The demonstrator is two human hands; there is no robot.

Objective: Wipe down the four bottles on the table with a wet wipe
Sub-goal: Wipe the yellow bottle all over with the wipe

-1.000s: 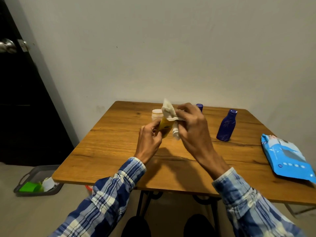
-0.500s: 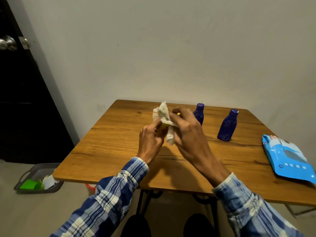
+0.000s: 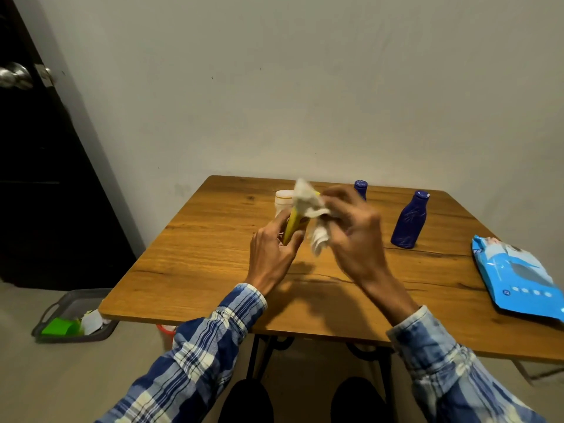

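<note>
The left hand (image 3: 271,248) pinches the lower end of a yellow bottle (image 3: 293,225) held above the table (image 3: 213,254), its long axis tilted up and away. The right hand (image 3: 351,236), just to its right and blurred, bunches a white wet wipe (image 3: 308,206) against the bottle's upper end. Four bottles show: the yellow one, a white bottle (image 3: 283,201) directly behind it, and two blue bottles (image 3: 409,222) standing farther right, beside one blue wipe pack (image 3: 518,282).

Two blue bottles (image 3: 409,221) (image 3: 360,188), one yellow bottle (image 3: 292,224), one white bottle (image 3: 283,201), one wipe (image 3: 311,215), one wipes pack (image 3: 518,279).
</note>
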